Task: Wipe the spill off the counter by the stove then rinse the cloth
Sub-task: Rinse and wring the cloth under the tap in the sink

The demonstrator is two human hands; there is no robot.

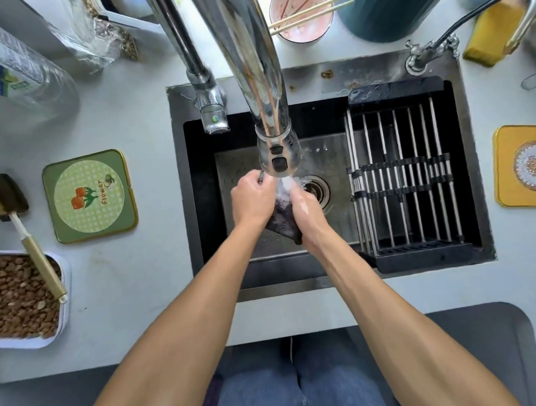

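Observation:
A dark grey cloth [284, 222] hangs bunched between my two hands over the black sink [206, 236]. My left hand [251, 197] grips its upper left part and my right hand [307, 213] grips its right side. Water runs from the chrome tap head [278, 153] onto the top of the cloth and my fingers. The drain [317, 190] lies just right of my hands. No stove or spill is in view.
A black drying rack [407, 178] fills the sink's right half. On the counter left lie a green coaster [90, 195], a brush [22, 225] and a tray of nuts [22, 301]. A yellow coaster [524, 165] sits right; bowl with chopsticks [301, 14] behind.

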